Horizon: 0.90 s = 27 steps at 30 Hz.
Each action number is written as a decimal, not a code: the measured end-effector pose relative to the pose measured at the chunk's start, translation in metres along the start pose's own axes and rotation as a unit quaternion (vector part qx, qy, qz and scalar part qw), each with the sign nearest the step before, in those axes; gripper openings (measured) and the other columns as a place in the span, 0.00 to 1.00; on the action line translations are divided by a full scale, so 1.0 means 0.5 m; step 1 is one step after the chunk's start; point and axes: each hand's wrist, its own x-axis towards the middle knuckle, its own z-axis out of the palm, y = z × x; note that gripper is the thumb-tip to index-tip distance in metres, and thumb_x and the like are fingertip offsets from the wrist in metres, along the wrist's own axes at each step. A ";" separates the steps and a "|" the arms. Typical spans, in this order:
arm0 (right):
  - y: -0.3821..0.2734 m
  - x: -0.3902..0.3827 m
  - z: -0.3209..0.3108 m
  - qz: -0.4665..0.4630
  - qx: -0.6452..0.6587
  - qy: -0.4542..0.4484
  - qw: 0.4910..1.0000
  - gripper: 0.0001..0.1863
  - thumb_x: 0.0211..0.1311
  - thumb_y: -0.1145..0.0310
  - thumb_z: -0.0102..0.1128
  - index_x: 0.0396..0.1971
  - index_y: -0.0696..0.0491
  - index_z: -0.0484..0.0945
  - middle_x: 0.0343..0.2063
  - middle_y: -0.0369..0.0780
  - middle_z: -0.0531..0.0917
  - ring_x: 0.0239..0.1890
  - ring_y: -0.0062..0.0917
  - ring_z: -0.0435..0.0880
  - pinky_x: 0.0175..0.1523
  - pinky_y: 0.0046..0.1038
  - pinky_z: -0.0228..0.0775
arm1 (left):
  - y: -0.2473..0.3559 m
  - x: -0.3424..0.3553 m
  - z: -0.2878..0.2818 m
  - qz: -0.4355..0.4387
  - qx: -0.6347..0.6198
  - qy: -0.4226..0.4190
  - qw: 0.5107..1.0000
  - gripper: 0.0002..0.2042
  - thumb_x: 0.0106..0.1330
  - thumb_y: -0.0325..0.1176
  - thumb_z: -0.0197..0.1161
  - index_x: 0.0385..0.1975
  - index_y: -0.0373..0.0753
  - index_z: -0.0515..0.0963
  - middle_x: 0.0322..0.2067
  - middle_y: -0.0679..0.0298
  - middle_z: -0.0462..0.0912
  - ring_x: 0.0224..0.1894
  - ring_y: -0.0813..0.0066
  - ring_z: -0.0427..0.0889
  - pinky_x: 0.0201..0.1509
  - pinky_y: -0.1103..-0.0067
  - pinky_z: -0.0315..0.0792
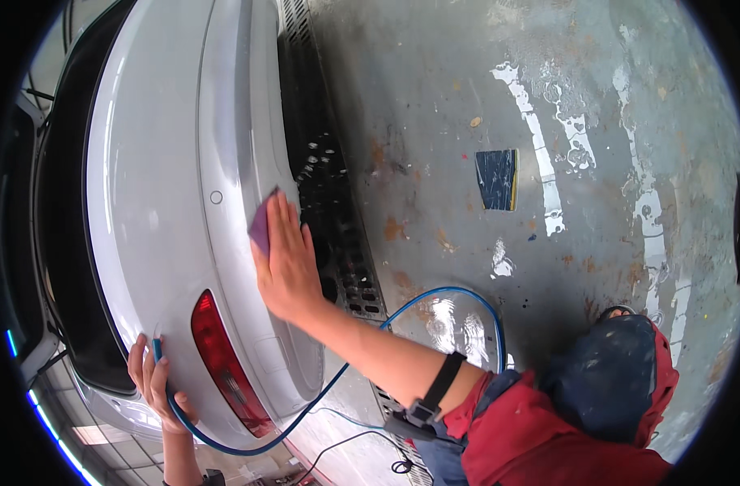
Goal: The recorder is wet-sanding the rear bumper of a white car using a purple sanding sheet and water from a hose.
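A white car [155, 162] fills the left side, its rear turned toward me. My right hand [289, 263] lies with fingers outstretched on the rear bumper, pressing a thin purple sheet [260, 229] against it; whether the sheet is abrasive paper or cloth I cannot tell. On the body beside the red tail light [224, 360], my left hand [155, 381] grips the end of a blue hose [345, 366] between its fingers. From there the hose loops under the tail light and across below my right forearm.
The grey floor [418, 162] is wet and stained, with a dark rectangular sheet [496, 180] lying on it. A slotted drain grate [362, 296] runs alongside the bumper. Thin dark cables [337, 445] lie near the lower edge. My shoe [617, 313] shows at the right.
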 end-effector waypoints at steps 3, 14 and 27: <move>0.002 0.009 -0.003 0.006 -0.005 0.008 1.000 0.38 0.82 0.59 0.46 0.80 0.64 0.47 0.81 0.54 0.51 0.83 0.52 0.49 0.80 0.59 0.47 | -0.001 0.002 0.000 0.004 0.009 0.003 1.000 0.25 0.83 0.57 0.38 0.63 0.45 0.72 0.59 0.48 0.84 0.71 0.37 0.72 0.75 0.45 0.60; -0.007 0.040 -0.004 -0.036 0.060 0.012 0.997 0.40 0.82 0.59 0.47 0.79 0.69 0.44 0.80 0.62 0.47 0.83 0.54 0.47 0.82 0.54 0.44 | -0.002 -0.003 -0.002 -0.001 0.009 -0.007 1.000 0.26 0.83 0.56 0.39 0.63 0.44 0.72 0.60 0.47 0.84 0.71 0.36 0.72 0.75 0.45 0.60; 0.011 0.079 -0.026 0.113 0.274 -0.020 0.955 0.40 0.85 0.53 0.37 0.78 0.73 0.42 0.80 0.64 0.46 0.84 0.53 0.42 0.86 0.45 0.35 | -0.010 -0.013 0.001 -0.015 0.011 -0.009 1.000 0.26 0.83 0.57 0.39 0.65 0.46 0.72 0.63 0.49 0.82 0.72 0.36 0.70 0.76 0.44 0.61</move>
